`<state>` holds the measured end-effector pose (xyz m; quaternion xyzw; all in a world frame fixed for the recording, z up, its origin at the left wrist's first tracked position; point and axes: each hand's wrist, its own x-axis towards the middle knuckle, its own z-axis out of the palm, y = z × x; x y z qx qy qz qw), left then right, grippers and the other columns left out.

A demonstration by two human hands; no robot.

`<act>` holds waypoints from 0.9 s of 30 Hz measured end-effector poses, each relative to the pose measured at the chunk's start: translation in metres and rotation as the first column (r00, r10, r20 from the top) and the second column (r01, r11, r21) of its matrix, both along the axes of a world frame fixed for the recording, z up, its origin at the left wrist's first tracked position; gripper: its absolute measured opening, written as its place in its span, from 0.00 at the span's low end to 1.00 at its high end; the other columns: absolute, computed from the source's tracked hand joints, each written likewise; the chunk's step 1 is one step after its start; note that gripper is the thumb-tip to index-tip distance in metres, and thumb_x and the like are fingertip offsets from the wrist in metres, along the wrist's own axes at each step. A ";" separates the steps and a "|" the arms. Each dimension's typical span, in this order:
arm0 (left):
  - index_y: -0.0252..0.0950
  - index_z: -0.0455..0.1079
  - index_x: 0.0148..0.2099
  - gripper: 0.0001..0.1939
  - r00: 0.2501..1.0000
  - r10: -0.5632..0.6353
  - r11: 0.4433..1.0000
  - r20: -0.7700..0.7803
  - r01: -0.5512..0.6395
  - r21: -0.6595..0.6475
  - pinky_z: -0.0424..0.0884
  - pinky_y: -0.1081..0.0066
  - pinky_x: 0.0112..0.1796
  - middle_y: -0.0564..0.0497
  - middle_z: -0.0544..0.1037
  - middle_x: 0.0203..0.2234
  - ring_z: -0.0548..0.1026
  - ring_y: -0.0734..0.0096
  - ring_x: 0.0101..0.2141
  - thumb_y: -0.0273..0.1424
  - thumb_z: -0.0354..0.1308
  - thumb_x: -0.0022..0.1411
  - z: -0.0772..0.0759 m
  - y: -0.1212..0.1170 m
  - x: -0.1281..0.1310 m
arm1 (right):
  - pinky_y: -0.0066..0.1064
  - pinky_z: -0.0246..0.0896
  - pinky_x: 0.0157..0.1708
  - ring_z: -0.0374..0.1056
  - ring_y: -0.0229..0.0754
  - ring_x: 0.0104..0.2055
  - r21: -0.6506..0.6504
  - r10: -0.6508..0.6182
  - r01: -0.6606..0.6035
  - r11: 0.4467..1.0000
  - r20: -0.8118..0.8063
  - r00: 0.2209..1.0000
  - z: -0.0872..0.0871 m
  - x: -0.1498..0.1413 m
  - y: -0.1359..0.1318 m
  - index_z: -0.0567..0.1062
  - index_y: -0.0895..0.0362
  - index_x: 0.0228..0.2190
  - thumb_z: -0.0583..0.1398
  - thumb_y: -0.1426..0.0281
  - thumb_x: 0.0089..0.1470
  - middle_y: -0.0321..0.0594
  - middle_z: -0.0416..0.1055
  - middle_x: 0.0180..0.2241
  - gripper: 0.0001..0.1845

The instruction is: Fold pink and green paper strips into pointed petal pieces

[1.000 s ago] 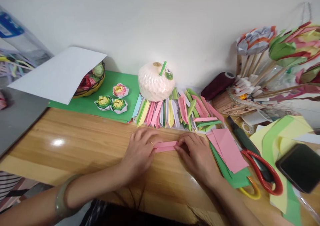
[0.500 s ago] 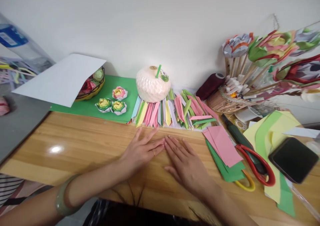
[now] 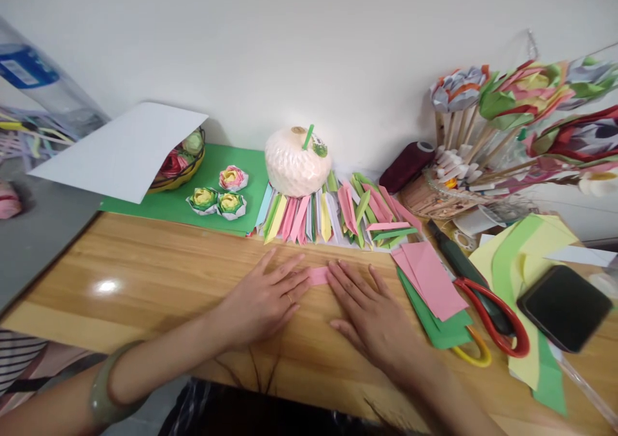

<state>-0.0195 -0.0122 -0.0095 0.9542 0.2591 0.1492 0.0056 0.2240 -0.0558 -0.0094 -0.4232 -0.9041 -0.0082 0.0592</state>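
Directly in front of the round white coconut with a green straw (image 3: 295, 165), on the near side of the folded strips of coloured paper (image 3: 299, 220) at its base, a small pink paper strip (image 3: 318, 275) lies flat on the glossy wood-grain tabletop (image 3: 159, 262). Both hands flank it: the left hand (image 3: 270, 297), palm down with fingers spread, has its fingertips at the strip's left end, and the right hand (image 3: 364, 304), also flattened, covers the right end with its fingertips. Neither pinches the paper; how hard they press, I cannot tell. To the coconut's right and nearer the person are flat pink paper rectangles (image 3: 434, 280) over green sheets, beside red-handled scissors (image 3: 519, 342). Left of the coconut, three small layered paper flowers (image 3: 230, 205) sit on green paper (image 3: 241, 156).
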 end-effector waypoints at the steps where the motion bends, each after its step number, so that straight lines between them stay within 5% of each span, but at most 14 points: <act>1: 0.33 0.66 0.56 0.18 1.000 -0.006 1.000 0.003 0.006 0.000 0.35 0.51 0.62 0.49 0.72 0.53 0.59 0.61 0.60 0.35 0.50 0.67 -0.001 0.000 -0.002 | 0.52 0.48 0.58 0.45 0.49 0.65 0.004 0.004 -0.004 1.000 0.004 1.000 0.001 0.000 0.000 0.51 0.63 0.62 0.50 0.61 0.62 0.46 0.52 0.63 0.32; 7: 0.36 0.72 0.45 0.09 0.986 0.012 0.994 0.163 -0.029 0.101 0.38 0.49 0.62 0.55 0.78 0.45 0.64 0.60 0.57 0.32 0.53 0.67 -0.010 0.002 -0.005 | 0.52 0.53 0.54 0.54 0.54 0.60 0.086 -0.020 0.026 0.996 -0.074 0.997 0.004 -0.005 0.007 0.66 0.62 0.54 0.51 0.67 0.62 0.50 0.63 0.57 0.21; 16: 0.29 0.73 0.33 0.13 0.990 -0.088 0.954 0.109 0.053 0.295 0.64 0.57 0.51 0.48 0.75 0.28 0.73 0.62 0.40 0.21 0.47 0.66 0.003 0.008 0.015 | 0.38 0.63 0.40 0.65 0.46 0.40 0.045 0.076 -0.068 0.997 -0.210 0.975 0.012 -0.005 0.023 0.73 0.61 0.44 0.50 0.74 0.63 0.47 0.73 0.41 0.14; 21: 0.31 0.72 0.30 0.12 0.982 0.015 0.995 0.189 -0.033 0.092 0.68 0.60 0.46 0.48 0.74 0.26 0.70 0.65 0.35 0.22 0.50 0.64 0.001 0.013 0.022 | 0.34 0.61 0.36 0.65 0.44 0.37 0.009 0.028 -0.027 1.000 -0.215 0.976 0.014 -0.005 0.029 0.73 0.58 0.41 0.51 0.72 0.63 0.43 0.72 0.36 0.12; 27: 0.36 0.73 0.31 0.06 0.952 0.215 0.974 0.217 -0.192 -0.124 0.68 0.63 0.44 0.52 0.75 0.25 0.70 0.64 0.37 0.26 0.58 0.60 0.002 0.019 0.025 | 0.31 0.57 0.32 0.65 0.42 0.34 -0.087 -0.088 0.073 0.994 -0.188 0.978 0.018 -0.010 0.047 0.72 0.55 0.31 0.53 0.72 0.61 0.38 0.70 0.30 0.09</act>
